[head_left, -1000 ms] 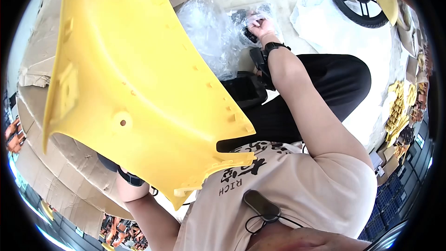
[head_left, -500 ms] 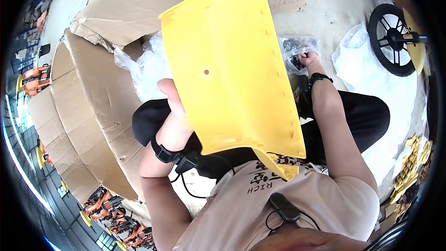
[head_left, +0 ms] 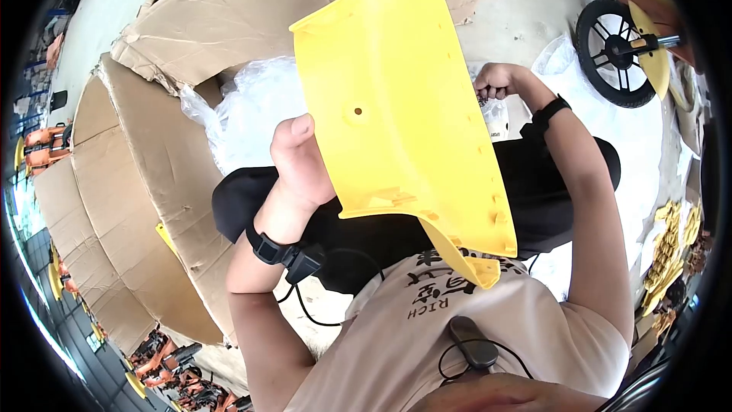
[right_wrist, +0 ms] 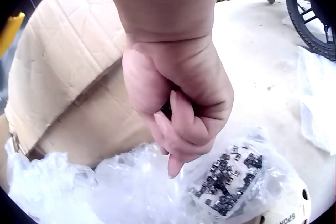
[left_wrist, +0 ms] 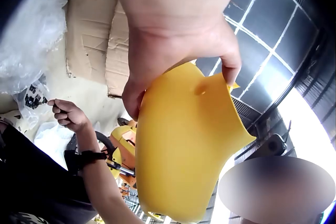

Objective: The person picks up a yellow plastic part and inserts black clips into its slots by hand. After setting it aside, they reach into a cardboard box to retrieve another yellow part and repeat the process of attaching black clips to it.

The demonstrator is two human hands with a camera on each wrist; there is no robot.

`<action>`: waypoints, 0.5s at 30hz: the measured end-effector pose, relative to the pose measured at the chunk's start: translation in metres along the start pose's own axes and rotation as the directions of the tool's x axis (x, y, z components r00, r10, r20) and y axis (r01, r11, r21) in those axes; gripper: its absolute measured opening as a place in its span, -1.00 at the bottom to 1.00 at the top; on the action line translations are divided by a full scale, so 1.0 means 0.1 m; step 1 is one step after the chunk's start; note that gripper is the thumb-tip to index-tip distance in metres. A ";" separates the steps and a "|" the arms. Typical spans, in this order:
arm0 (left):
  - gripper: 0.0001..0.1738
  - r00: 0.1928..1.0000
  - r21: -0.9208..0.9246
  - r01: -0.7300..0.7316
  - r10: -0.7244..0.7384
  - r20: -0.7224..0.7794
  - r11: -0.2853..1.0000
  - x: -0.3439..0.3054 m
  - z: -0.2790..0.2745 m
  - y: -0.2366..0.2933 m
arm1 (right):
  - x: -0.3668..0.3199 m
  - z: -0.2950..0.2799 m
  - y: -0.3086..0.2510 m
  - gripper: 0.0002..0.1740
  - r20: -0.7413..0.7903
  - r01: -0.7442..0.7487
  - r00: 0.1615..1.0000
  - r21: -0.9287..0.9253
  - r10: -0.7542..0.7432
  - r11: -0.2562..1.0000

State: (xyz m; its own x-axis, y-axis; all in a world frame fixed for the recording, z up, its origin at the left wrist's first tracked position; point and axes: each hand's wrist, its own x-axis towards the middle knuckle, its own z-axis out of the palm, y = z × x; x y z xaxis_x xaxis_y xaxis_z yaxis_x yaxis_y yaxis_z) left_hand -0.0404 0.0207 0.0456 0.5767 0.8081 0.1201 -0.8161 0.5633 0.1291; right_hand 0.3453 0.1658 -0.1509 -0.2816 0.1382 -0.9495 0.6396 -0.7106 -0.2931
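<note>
My left hand (head_left: 299, 164) grips the edge of a large curved yellow plastic panel (head_left: 404, 107) with a small round hole. In the left wrist view, the fingers reach over one end of this panel (left_wrist: 178, 145), which is held up in front of the body. My right hand (right_wrist: 181, 103) is curled, and a small black piece (right_wrist: 167, 109) shows between its fingers; most of it is hidden. Below that hand lies a clear plastic bag (right_wrist: 228, 179) of small black metal clips.
Crumpled clear plastic wrap (right_wrist: 126, 182) lies beside the bag. A large cardboard box (head_left: 160, 183) stands at the left. On the floor at the right is a black spoked wheel (head_left: 616, 53). A white item marked SPORT (right_wrist: 294, 216) sits near the bag.
The panel swung from the left to in front of the chest, bringing the left hand into sight. My right hand was in the clip bag and has lifted out with its fingers curled.
</note>
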 end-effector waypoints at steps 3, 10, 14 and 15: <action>-0.14 0.999 0.124 -0.017 0.021 -0.032 0.992 0.00 0.04 0.00 | -0.76 0.21 -0.30 -0.75 -0.024 0.315 0.948 0.211 -0.317 0.925; -0.08 0.947 0.388 0.135 -0.003 -0.322 0.912 -0.03 0.08 0.00 | -1.86 0.76 -0.55 -0.51 -0.096 0.727 0.516 0.573 -0.851 0.377; -0.14 0.917 0.349 0.057 0.089 -0.388 0.935 -0.07 0.04 0.02 | -1.92 0.93 -0.57 -0.56 -0.080 0.591 0.429 0.778 -0.900 0.212; -0.20 0.926 0.299 0.021 0.094 -0.366 0.954 -0.10 -0.01 0.03 | -1.92 0.98 -0.57 -0.56 -0.073 0.551 0.430 0.810 -0.900 0.198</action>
State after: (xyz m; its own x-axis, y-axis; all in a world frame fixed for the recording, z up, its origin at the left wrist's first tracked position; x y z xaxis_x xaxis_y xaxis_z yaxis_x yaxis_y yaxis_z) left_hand -0.0485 0.0147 0.0437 0.4436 0.8644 -0.2366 -0.7554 0.5027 0.4203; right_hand 0.2928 0.1127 0.0589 -0.6448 0.7489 -0.1529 -0.6081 -0.6238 -0.4911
